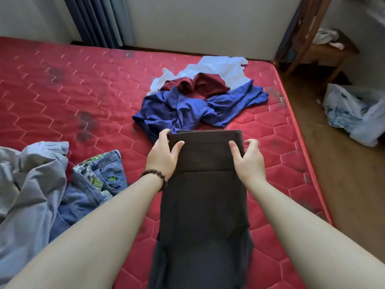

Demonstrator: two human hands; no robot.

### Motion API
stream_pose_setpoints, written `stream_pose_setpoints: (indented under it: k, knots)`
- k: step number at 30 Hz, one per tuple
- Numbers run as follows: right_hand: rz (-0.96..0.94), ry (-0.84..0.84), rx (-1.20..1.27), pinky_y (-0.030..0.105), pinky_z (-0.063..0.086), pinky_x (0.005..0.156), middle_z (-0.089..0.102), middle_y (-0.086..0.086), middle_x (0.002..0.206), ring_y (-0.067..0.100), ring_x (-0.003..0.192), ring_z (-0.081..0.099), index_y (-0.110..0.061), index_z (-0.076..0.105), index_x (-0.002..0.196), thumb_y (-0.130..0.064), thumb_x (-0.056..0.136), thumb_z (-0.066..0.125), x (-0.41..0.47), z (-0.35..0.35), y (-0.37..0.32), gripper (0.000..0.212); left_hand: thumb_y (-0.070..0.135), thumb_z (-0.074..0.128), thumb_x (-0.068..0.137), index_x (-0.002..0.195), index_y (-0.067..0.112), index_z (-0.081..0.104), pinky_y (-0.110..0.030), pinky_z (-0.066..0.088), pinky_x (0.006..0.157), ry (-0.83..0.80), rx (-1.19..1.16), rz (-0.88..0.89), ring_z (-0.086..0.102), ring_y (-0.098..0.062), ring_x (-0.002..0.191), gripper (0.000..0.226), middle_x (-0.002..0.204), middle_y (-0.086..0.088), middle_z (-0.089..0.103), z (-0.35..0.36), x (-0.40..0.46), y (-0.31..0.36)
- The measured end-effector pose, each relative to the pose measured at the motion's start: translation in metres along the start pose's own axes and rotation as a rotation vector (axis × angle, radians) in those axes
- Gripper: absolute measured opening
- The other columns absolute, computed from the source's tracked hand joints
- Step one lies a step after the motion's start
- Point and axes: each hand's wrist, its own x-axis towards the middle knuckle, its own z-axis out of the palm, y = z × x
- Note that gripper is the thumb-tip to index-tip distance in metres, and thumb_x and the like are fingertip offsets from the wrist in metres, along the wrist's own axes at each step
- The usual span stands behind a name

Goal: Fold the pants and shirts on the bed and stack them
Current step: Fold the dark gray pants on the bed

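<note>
A: Where are the dark pants (205, 197)?

B: Centre of the bed (62, 97), running from 6 o'clock up to mid-frame. Top end folded over, so there's a double layer at the far end.

A: Hands?

B: Left hand (163, 157) grips the folded part's left edge, thumb on top, fingers curled round the side. Bead bracelet (155, 177) on that wrist. Right hand (249, 158) grips the right edge the same way: thumb on the cloth, fingers wrapped over the side.

A: Other clothes?

B: Shirts in a loose heap at 12 to 1 o'clock: blue shirt (187, 107) nearest, just beyond the pants' fold; maroon shirt (200, 84) on it; white shirt (218, 67) at the back. At 9 o'clock, grey pants (29, 180) crumpled, w/ jeans (98, 182) beside them, partly under the left forearm.

A: Off the bed?

B: Plastic bag (354, 111) on the floor at 3 o'clock; wooden chair (325, 51) at 2.
</note>
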Motion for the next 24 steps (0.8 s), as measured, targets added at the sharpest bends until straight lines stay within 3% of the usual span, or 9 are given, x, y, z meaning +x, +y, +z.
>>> stream_pose_setpoints:
  k: [3,6,9,12,14,17,19,21,24]
  knots:
    - [0.118,-0.216,-0.104,0.042,0.037,0.1,0.04,0.015,0.139,0.034,0.124,0.045,-0.019,0.022,0.15,-0.056,0.093,0.047,0.001,0.026,0.045,0.072,0.047,0.048,0.096,0.152,0.019,0.017,-0.041,0.035,0.108,-0.249,0.065,-0.187,0.043,-0.03,0.131,0.069,0.146,-0.015,0.039,0.027,-0.007,-0.048]
    - [0.175,-0.298,-0.24,0.044,0.036,0.101,0.037,0.012,0.137,0.034,0.127,0.042,-0.026,0.014,0.153,-0.057,0.093,0.045,-0.011,0.047,0.084,0.074,0.052,0.043,0.096,0.153,0.025,0.014,-0.041,0.034,0.108,-0.407,0.274,-0.262,0.038,-0.031,0.13,0.069,0.143,-0.013,0.039,0.05,-0.029,-0.087]
    - [0.19,-0.293,-0.367,0.042,0.038,0.096,0.041,0.011,0.128,0.032,0.12,0.042,-0.026,0.009,0.154,-0.06,0.093,0.041,-0.016,0.073,0.098,0.076,0.048,0.048,0.095,0.149,0.024,0.028,-0.038,0.034,0.103,-0.304,0.419,-0.224,0.037,-0.029,0.122,0.063,0.135,-0.009,0.041,0.072,-0.038,-0.104]
    - [0.138,-0.236,-0.47,0.037,0.042,0.072,0.045,0.007,0.118,0.029,0.101,0.054,-0.026,0.005,0.154,-0.059,0.095,0.035,-0.014,0.101,0.095,0.074,0.028,0.054,0.095,0.14,0.021,0.045,-0.037,0.042,0.094,-0.223,0.259,-0.165,0.049,-0.029,0.108,0.046,0.124,-0.007,0.047,0.09,-0.028,-0.103]
    - [0.105,-0.239,-0.506,0.033,0.037,0.061,0.048,0.004,0.112,0.028,0.085,0.059,-0.028,0.005,0.153,-0.053,0.098,0.033,-0.011,0.115,0.092,0.067,0.017,0.053,0.095,0.132,0.023,0.053,-0.037,0.048,0.083,-0.201,0.184,-0.1,0.058,-0.028,0.099,0.037,0.119,-0.003,0.051,0.097,-0.021,-0.103]
    - [0.101,-0.205,-0.465,0.035,0.039,0.063,0.061,0.001,0.11,0.032,0.084,0.062,-0.028,0.017,0.151,-0.038,0.103,0.032,-0.009,0.118,0.096,0.052,0.01,0.054,0.093,0.137,0.025,0.047,-0.031,0.048,0.087,-0.114,0.053,-0.092,0.058,-0.018,0.104,0.047,0.124,0.006,0.055,0.098,-0.015,-0.104]
    - [0.11,-0.166,-0.442,0.037,0.041,0.067,0.066,0.002,0.105,0.034,0.084,0.062,-0.027,0.024,0.148,-0.033,0.102,0.033,-0.008,0.114,0.099,0.047,0.014,0.06,0.091,0.143,0.02,0.04,-0.026,0.042,0.087,-0.052,-0.007,-0.192,0.055,-0.015,0.104,0.056,0.121,0.005,0.055,0.097,-0.009,-0.106]
    - [0.137,-0.16,-0.451,0.038,0.041,0.068,0.067,0.006,0.104,0.035,0.087,0.063,-0.021,0.032,0.142,-0.036,0.101,0.036,-0.005,0.111,0.099,0.043,0.017,0.064,0.089,0.13,0.014,0.053,-0.022,0.04,0.082,-0.065,-0.035,-0.274,0.059,-0.019,0.1,0.042,0.109,0.002,0.062,0.097,0.002,-0.105]
    - [0.152,-0.146,-0.448,0.038,0.041,0.067,0.064,0.009,0.099,0.037,0.088,0.061,-0.012,0.046,0.112,-0.038,0.1,0.042,0.006,0.108,0.099,0.029,0.012,0.064,0.089,0.094,0.009,0.064,-0.015,0.033,0.065,-0.12,-0.082,-0.194,0.062,-0.021,0.084,0.006,0.084,0.005,0.065,0.098,0.017,-0.095]
